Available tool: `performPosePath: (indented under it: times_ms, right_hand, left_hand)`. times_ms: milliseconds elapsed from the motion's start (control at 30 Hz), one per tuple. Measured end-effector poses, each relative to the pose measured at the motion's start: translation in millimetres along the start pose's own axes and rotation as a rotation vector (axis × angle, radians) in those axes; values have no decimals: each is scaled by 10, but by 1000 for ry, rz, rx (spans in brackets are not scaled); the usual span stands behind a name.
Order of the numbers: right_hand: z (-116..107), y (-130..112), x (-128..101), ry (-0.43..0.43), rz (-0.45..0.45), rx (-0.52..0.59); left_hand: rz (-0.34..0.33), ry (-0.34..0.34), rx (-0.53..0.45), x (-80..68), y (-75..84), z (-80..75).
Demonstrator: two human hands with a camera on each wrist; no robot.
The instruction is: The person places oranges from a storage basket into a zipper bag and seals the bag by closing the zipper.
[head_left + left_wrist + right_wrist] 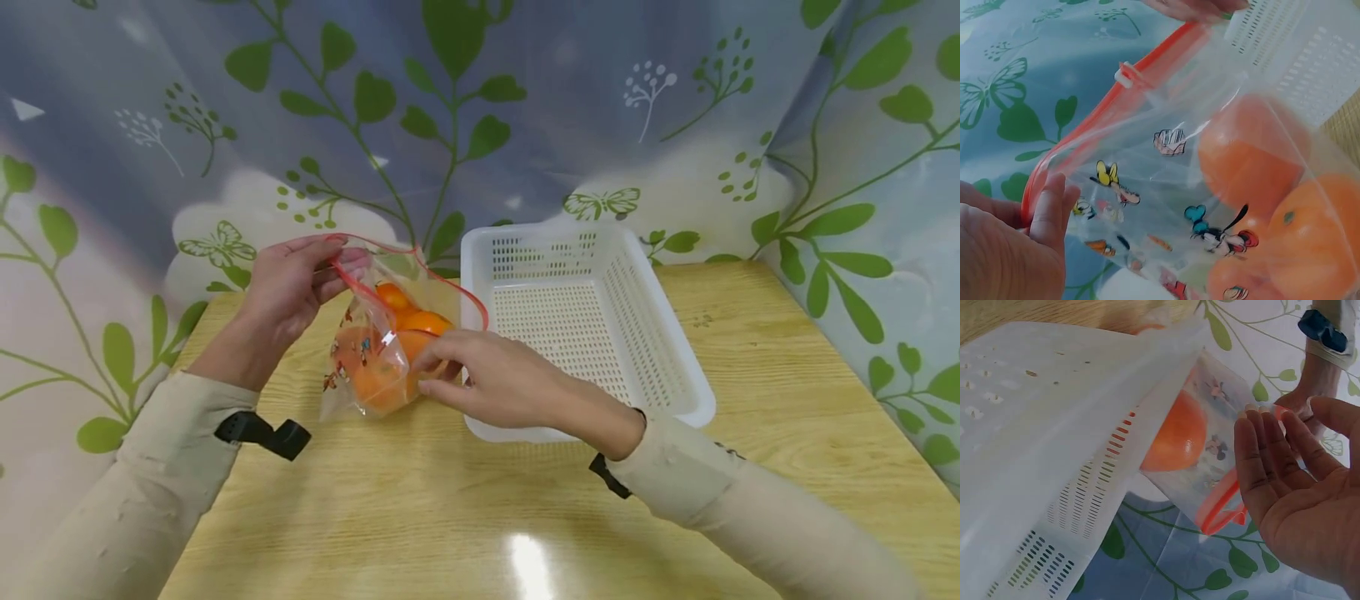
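Observation:
A clear zip bag (367,367) with cartoon prints and a red zip strip stands on the wooden table (450,500), its mouth gaping. Several oranges (420,323) lie inside it, showing large in the left wrist view as oranges (1254,147). My left hand (330,267) pinches the red strip at the bag's upper left edge; the thumb (1050,206) presses on the strip. My right hand (435,371) lies against the bag's right side with straight fingers (1260,456), just beside the red strip, thumb held apart.
A white perforated plastic basket (675,367) sits right of the bag, touching my right hand's side, with nothing inside. A leaf-and-butterfly printed curtain (525,108) closes the back and sides. Bare table lies in front.

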State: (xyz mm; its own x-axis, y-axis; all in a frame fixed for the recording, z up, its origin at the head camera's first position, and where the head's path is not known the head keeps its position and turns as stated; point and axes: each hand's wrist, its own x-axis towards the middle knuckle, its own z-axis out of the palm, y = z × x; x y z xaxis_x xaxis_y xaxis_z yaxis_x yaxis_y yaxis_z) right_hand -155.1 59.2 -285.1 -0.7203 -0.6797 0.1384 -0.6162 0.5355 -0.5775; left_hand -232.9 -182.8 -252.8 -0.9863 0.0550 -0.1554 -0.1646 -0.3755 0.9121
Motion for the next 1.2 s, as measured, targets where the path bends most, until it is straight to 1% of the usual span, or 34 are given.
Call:
performPosePath:
  times_ms: [167, 267, 367, 467, 533, 733, 800, 900, 1033, 1133, 1200]
  right_hand:
    - [41, 1, 69, -49, 55, -59]
    - [72, -23, 102, -52, 100, -109]
    - [98, -54, 129, -3, 134, -180]
    - [119, -74, 177, 58, 141, -244]
    - [131, -83, 229, 86, 139, -261]
    - [158, -70, 451, 141, 132, -283]
    - [158, -55, 524, 171, 129, -283]
    - [153, -32, 609, 200, 120, -278]
    - [124, 4, 662, 230, 96, -284]
    - [75, 34, 674, 258, 100, -251]
    - [31, 51, 681, 274, 118, -185]
  left_hand:
    - [-36, 19, -135, -35, 17, -12]
    - [-53, 44, -205, -71, 21, -14]
    - [-54, 77, -283, -88, 25, -20]
    - [-55, 110, -366, -93, 31, -28]
    - [-51, 123, -406, -100, 32, -23]
    - [-28, 161, -466, -133, 25, 26]
    - [-24, 172, -484, -141, 26, 35]
    - [-29, 187, -508, -143, 28, 21]
    - [-46, 208, -517, -142, 32, -19]
    - [-39, 210, -526, -141, 40, -55]
    - [-28, 212, -528, -146, 50, -79]
